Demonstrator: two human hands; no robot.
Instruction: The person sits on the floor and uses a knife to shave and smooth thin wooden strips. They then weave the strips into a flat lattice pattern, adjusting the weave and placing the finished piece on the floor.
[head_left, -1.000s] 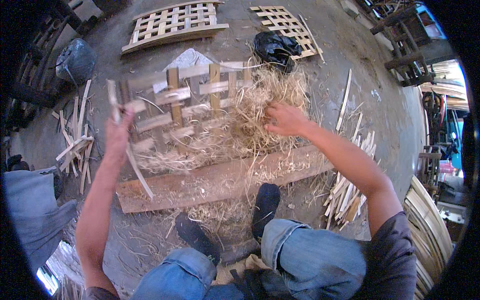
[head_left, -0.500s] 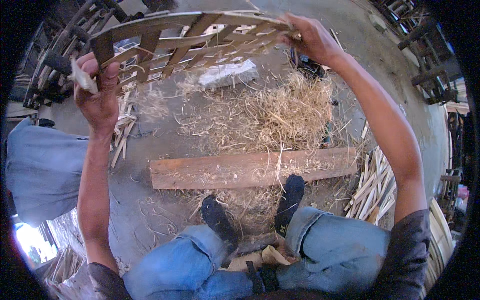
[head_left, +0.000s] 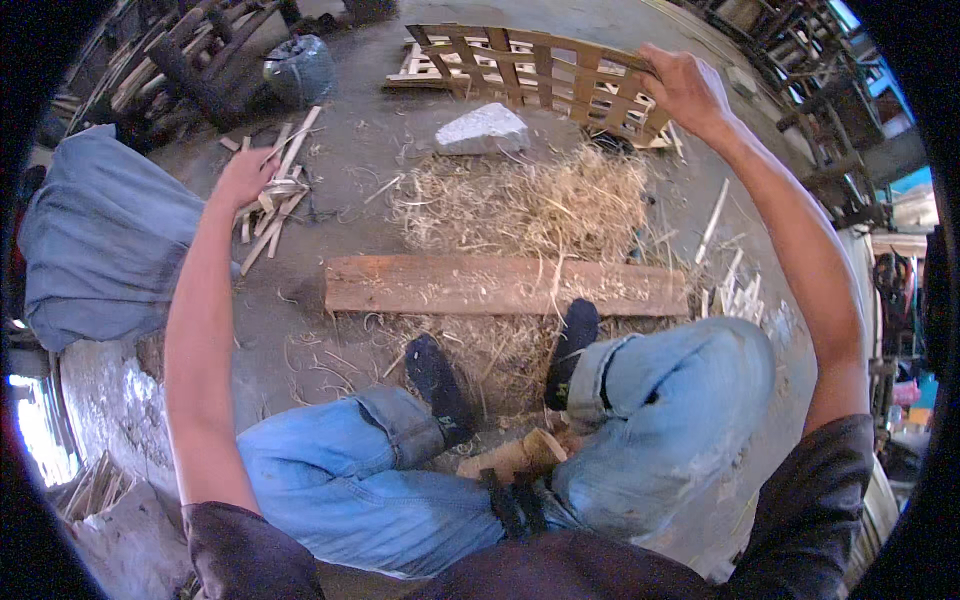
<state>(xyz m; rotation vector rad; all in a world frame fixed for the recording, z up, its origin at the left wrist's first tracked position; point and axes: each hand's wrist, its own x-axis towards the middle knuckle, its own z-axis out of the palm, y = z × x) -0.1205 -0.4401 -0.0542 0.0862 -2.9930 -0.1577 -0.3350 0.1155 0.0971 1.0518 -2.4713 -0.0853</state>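
Observation:
My right hand (head_left: 690, 88) grips the right end of a woven bamboo lattice panel (head_left: 540, 72) of crossing brown slats. The panel stands tilted on its edge beyond the shavings, its left end free of my hands. On the left, my left hand (head_left: 245, 178) is down at a small pile of pale split-bamboo strips (head_left: 265, 238), fingers curled. A short pale piece (head_left: 290, 187) shows beside its fingertips; whether I hold it or it lies in the pile cannot be made out.
A wooden plank (head_left: 500, 284) lies before my feet, with a heap of curly shavings (head_left: 560, 200) beyond it. Past that sits a whitish stone block (head_left: 482, 130). Grey cloth (head_left: 105, 240) covers something at left; a clear plastic bundle (head_left: 300, 70) and more strips (head_left: 738, 290) lie around.
My left hand has let go of the lattice and moved down to the strip pile. My right hand has shifted right, and the panel has been lowered away from me.

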